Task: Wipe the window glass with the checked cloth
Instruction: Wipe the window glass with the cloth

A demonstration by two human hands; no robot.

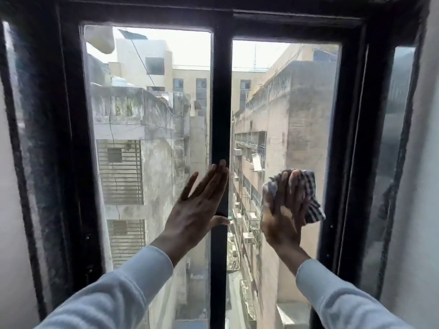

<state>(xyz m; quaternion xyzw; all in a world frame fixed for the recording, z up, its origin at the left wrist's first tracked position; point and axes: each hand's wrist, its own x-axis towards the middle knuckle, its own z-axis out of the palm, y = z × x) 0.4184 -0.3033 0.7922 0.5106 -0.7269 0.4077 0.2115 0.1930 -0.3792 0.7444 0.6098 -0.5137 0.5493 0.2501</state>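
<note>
A: Where is the checked cloth (306,198)?
B: It is bunched up under the right hand (283,210), flat on the right pane of the window glass (297,110). That is at about four o'clock from the middle of the view.
A: What are the fingers (294,184) doing?
B: They lie close together and press the cloth onto the glass. Bits of cloth stick out above and at three o'clock of the hand.
A: And the left hand (199,205)?
B: It is open and flat, fingers a little apart. Its fingertips touch the black middle bar (221,91) of the frame. It holds nothing.
A: What is outside?
B: Grey buildings (133,129) and a narrow lane far down.
</note>
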